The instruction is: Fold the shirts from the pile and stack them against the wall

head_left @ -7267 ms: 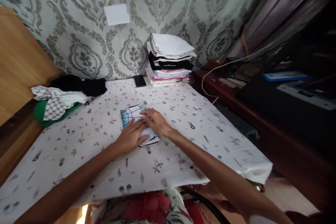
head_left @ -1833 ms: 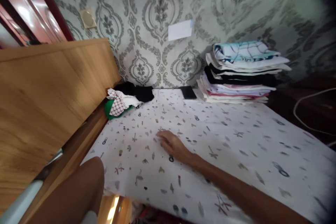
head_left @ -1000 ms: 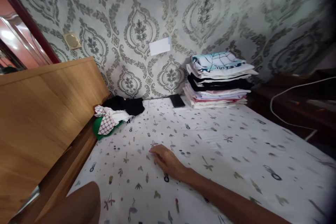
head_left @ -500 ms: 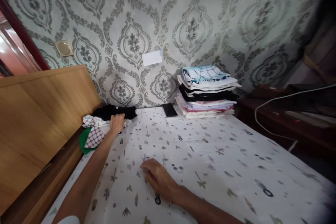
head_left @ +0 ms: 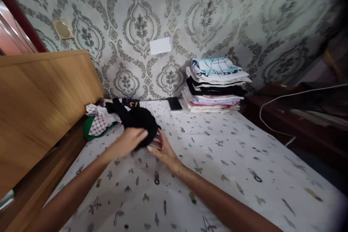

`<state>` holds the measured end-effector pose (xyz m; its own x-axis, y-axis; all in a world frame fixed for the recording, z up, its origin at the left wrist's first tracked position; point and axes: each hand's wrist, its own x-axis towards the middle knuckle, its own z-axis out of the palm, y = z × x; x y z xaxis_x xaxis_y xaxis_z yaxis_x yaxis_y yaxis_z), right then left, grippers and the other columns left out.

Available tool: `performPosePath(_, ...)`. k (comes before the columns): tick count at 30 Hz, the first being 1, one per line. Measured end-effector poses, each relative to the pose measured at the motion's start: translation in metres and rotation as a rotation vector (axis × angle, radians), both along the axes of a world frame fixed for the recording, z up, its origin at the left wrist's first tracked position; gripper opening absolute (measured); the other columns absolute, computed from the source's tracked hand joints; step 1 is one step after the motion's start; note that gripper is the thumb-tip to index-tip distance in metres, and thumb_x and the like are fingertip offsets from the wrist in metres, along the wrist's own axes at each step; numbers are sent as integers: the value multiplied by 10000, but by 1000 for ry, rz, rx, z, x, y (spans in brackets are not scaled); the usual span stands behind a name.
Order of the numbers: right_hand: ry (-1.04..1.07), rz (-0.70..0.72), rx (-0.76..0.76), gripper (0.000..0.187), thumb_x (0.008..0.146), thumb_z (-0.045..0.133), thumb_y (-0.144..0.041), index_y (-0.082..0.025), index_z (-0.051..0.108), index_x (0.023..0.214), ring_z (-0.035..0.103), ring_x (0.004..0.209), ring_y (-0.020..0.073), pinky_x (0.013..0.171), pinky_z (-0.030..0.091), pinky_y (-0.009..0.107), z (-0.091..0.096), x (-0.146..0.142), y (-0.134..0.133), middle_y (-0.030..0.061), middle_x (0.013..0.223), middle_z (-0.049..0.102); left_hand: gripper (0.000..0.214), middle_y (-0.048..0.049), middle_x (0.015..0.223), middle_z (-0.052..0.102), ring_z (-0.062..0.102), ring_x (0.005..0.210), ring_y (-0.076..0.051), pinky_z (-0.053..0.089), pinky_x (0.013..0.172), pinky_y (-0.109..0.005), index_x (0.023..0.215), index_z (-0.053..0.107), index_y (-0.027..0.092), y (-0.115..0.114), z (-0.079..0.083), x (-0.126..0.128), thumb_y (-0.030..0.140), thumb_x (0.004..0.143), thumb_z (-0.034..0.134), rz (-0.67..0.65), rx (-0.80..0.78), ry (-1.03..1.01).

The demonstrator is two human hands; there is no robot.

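A crumpled black garment (head_left: 141, 117) is spread between my two hands above the patterned sheet. My left hand (head_left: 132, 140) is closed on its near left side, slightly smeared by motion. At the right edge of the cloth, my right hand (head_left: 166, 154) has its thumb in front and its fingers curled round the fabric. Beyond my left forearm lies a white cloth with a red-brown dotted pattern (head_left: 99, 125), partly over a green piece (head_left: 88, 128). A dark navy cloth with yellow marks (head_left: 131, 103) lies behind the black garment.
A tall stack of folded clothes (head_left: 214, 90) stands against the wall, with a black phone-like object (head_left: 174, 103) beside it. A wooden board (head_left: 49, 105) borders the bed on the left. At the right, a white cable (head_left: 272, 127) hangs over dark furniture (head_left: 285, 116).
My left hand has drawn the black garment off the pile, toward me and rightward. My right hand has moved forward from the sheet to the garment's edge. The navy cloth is now uncovered.
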<state>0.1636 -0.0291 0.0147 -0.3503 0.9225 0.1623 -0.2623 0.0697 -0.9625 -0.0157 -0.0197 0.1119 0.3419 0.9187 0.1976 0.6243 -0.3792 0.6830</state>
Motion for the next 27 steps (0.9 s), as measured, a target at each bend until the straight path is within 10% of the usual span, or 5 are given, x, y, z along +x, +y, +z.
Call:
performPosePath(4, -109, 2, 1, 921, 692, 803, -324, -291, 346, 1491, 617, 922, 193, 831, 529, 348, -8, 7, -27, 49, 1167, 620, 360, -85, 750, 674, 628, 663, -273, 401, 585, -376, 784, 651, 247, -58, -34, 21, 393, 974, 382, -135, 84, 462)
performPosePath(9, -290, 60, 47, 164, 703, 667, -187, -205, 688, 865, 556, 737, 147, 661, 457, 258, -4, 24, -59, -16, 794, 607, 372, 14, 808, 709, 666, 730, -207, 467, 635, -307, 842, 685, 284, -76, -21, 20, 406, 1010, 377, -346, 13, 387)
performPosePath(14, -455, -29, 61, 165, 691, 607, -176, -203, 703, 822, 570, 756, 166, 662, 449, 264, 28, 56, -80, 14, 836, 637, 380, 9, 1197, 691, 634, 1128, -186, 488, 966, -242, 1202, 656, 276, -29, -28, -5, 199, 965, 369, -308, 100, 311)
performPosePath(18, -497, 23, 120, 149, 740, 634, -244, -246, 737, 849, 618, 790, 199, 725, 503, 311, 48, 92, -105, 26, 852, 679, 612, -92, 1485, 503, 395, 1414, -254, 349, 1166, -427, 1370, 555, 200, 27, -60, -26, 16, 805, 410, -153, 292, 506)
performPosePath(27, -366, -392, 132, 222, 773, 726, -517, -303, 776, 808, 657, 634, 245, 595, 555, 384, 66, 168, -131, 71, 700, 693, 452, -149, 1103, 640, 569, 1096, -287, 479, 975, -439, 1215, 615, 140, 64, -64, -31, 41, 833, 394, 127, 325, 609)
